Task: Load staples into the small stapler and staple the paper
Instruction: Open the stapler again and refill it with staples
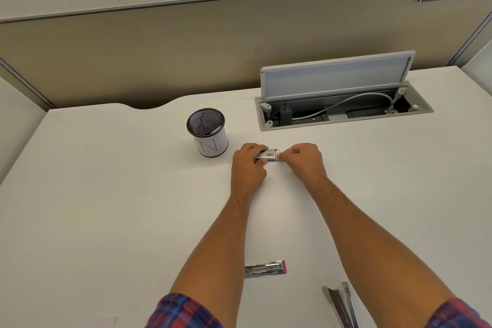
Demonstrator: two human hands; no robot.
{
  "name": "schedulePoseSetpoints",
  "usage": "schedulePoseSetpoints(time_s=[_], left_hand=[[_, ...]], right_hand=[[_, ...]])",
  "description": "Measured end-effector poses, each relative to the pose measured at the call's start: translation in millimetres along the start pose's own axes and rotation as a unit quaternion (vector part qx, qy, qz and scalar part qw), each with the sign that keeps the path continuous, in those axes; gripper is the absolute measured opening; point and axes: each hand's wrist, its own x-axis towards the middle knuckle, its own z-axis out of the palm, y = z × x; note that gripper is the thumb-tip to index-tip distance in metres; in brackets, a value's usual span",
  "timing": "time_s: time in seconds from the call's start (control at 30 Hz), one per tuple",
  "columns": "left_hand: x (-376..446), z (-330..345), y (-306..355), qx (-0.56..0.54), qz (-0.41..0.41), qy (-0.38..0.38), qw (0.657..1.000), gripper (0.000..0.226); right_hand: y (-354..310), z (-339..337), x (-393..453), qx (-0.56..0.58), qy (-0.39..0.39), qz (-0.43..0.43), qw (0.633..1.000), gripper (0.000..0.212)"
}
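Out near the middle of the white table (pixel 106 194), just right of a mesh pen cup (pixel 207 132), both hands meet on a small box of staples (pixel 268 155). The left hand (pixel 249 165) grips the box from its left end, fingers (pixel 255 147) curled over the top edge and thumb underneath, so the barcode label faces up between the two hands. The right hand (pixel 303 161) is closed into a loose fist at the box's right end, its thumb and forefinger pinching the end of the box, where a dark opening shows; what exactly they pinch is too small to tell. The box sits touching the fingertips of both hands, lifted slightly or resting on the table, which cannot be told.

Close to the person, between the forearms, lies a small stapler (pixel 266 268) with a pink end, its metal parts showing, well apart from both hands. To its right, under the right forearm, lies a second metal stapler piece (pixel 342 303) running off the bottom edge. Beyond the hands an open cable hatch (pixel 343 109) is set into the table, its lid tilted up. Plaid sleeves (pixel 183 311) show at the bottom.
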Motion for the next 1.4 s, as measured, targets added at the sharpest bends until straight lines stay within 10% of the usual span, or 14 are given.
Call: schedulePoseSetpoints(time_s=[1.4], left_hand=[[-190.0,-89.7,26.4,0.153,0.131,-0.052,0.978,0.049]], right_hand=[[11.9,-55.6,-153.5,0.092,-0.169,-0.035,0.981,0.014]])
